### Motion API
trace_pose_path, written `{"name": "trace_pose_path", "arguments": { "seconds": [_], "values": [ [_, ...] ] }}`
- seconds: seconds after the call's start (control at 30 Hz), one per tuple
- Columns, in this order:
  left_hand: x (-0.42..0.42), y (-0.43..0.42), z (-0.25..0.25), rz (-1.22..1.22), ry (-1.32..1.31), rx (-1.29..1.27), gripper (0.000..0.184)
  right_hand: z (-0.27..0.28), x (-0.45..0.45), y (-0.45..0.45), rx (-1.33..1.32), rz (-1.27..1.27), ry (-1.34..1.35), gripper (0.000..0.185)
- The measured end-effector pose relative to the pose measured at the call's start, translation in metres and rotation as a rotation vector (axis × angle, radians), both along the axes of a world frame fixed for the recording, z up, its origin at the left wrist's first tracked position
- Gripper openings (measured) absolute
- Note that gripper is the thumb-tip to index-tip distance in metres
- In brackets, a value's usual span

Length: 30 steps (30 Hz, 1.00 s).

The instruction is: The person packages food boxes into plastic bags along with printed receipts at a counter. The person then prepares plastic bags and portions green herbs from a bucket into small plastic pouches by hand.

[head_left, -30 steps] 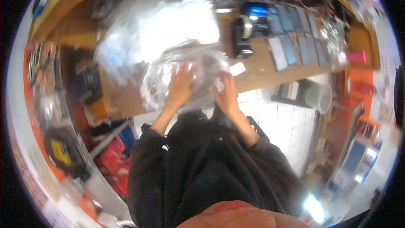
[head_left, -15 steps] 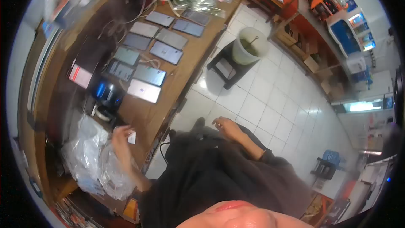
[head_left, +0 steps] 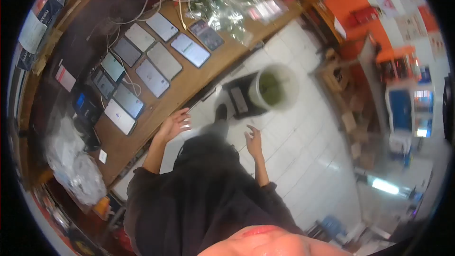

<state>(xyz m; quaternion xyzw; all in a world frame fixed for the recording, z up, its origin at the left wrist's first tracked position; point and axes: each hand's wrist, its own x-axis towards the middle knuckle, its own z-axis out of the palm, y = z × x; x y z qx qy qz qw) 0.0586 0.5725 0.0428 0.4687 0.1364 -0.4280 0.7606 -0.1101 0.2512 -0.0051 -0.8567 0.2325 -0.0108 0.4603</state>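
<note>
My left hand [head_left: 174, 125] hangs just off the front edge of the wooden counter [head_left: 175, 99], its fingers apart and nothing seen in them. Over the tiled floor, my right hand [head_left: 253, 140] is also empty, with loosely spread fingers. Several phones lie in rough rows on the counter. Nearest my left hand are a white phone [head_left: 120, 117] and a bluish phone [head_left: 128, 100]; one phone farther along has a lit white screen [head_left: 190, 50]. A small white card [head_left: 103, 156] rests near the counter's front edge.
A pale bucket [head_left: 259, 87] with green contents stands on a black stool [head_left: 238, 100] ahead. Crumpled clear plastic bags [head_left: 78, 166] lie at the left, and shiny plastic packets [head_left: 230, 2] at the counter's far end. White cables [head_left: 159, 0] trail behind the phones. Shelving [head_left: 339, 99] lines the right.
My left hand has come away from beside the small white card and plastic bags to beyond the counter's edge. My body and view have turned toward the bucket; the phones stay in place.
</note>
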Motion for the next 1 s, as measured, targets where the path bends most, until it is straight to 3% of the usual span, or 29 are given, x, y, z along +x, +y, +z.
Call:
{"name": "trace_pose_path", "arguments": {
  "seconds": [0.07, 0.13, 0.2, 0.27, 0.33, 0.37, 0.4, 0.47, 0.53, 0.57, 0.67, 0.77, 0.83, 0.87, 0.9, 0.97, 1.0],
  "values": [
    [0.005, -0.033, -0.062, 0.719, 0.645, -0.215, 0.026, 0.008, 0.027, -0.053, -0.056, 0.026, 0.076, 0.033],
    [0.007, -0.068, -0.079, 0.806, 0.643, -0.145, 0.024, 0.011, 0.047, -0.113, -0.184, -0.128, 0.132, 0.036],
    [0.022, -0.111, -0.045, 0.135, 0.136, 0.109, 0.021, 0.007, 0.068, -0.171, -0.333, -0.107, 0.083, 0.041],
    [0.051, -0.151, -0.013, -0.083, -0.293, 0.232, 0.020, -0.003, 0.062, -0.208, -0.458, -0.107, 0.056, 0.046],
    [0.086, -0.186, 0.026, -0.028, -0.795, 0.634, 0.019, -0.033, 0.072, -0.250, -0.432, -0.304, 0.139, 0.059],
    [0.102, -0.192, 0.012, 0.091, -1.086, 0.880, 0.020, -0.078, 0.066, -0.281, -0.385, -0.331, 0.167, 0.067],
    [0.119, -0.195, -0.003, 0.215, -1.370, 1.133, 0.023, -0.070, 0.083, -0.289, -0.389, -0.302, 0.163, 0.067],
    [0.145, -0.198, -0.012, 0.492, -1.379, 1.384, 0.036, -0.045, 0.109, -0.285, 0.591, -0.499, 0.376, 0.061],
    [0.152, -0.199, -0.012, 0.534, -1.189, 1.604, 0.048, -0.121, 0.112, -0.325, -0.019, -0.067, 0.330, 0.051],
    [0.149, -0.208, -0.015, 0.570, -1.149, 1.622, 0.048, -0.139, 0.115, -0.348, -0.040, -0.025, 0.329, 0.051],
    [0.156, -0.198, -0.024, 0.628, -1.052, 1.774, 0.051, -0.095, 0.162, -0.322, -0.069, 0.192, 0.205, 0.041],
    [0.149, -0.194, -0.030, 0.759, -1.051, 1.603, 0.055, -0.058, 0.206, -0.308, -0.099, 0.471, 0.108, 0.044],
    [0.154, -0.182, -0.030, 0.866, -1.024, 1.523, 0.053, -0.033, 0.248, -0.283, 0.109, 0.605, 0.288, 0.051],
    [0.147, -0.186, -0.031, 0.928, -0.987, 1.420, 0.052, -0.016, 0.259, -0.275, 0.087, 0.622, 0.310, 0.051],
    [0.148, -0.185, -0.033, 1.014, -0.975, 1.378, 0.055, -0.003, 0.283, -0.257, -0.025, 0.799, 0.380, 0.054],
    [0.147, -0.186, -0.029, 1.071, -0.904, 1.337, 0.057, -0.018, 0.315, -0.234, -0.258, 1.101, 0.392, 0.059],
    [0.146, -0.184, -0.027, 1.089, -0.894, 1.324, 0.058, -0.025, 0.316, -0.234, -0.270, 1.111, 0.405, 0.059]
  ]
}}
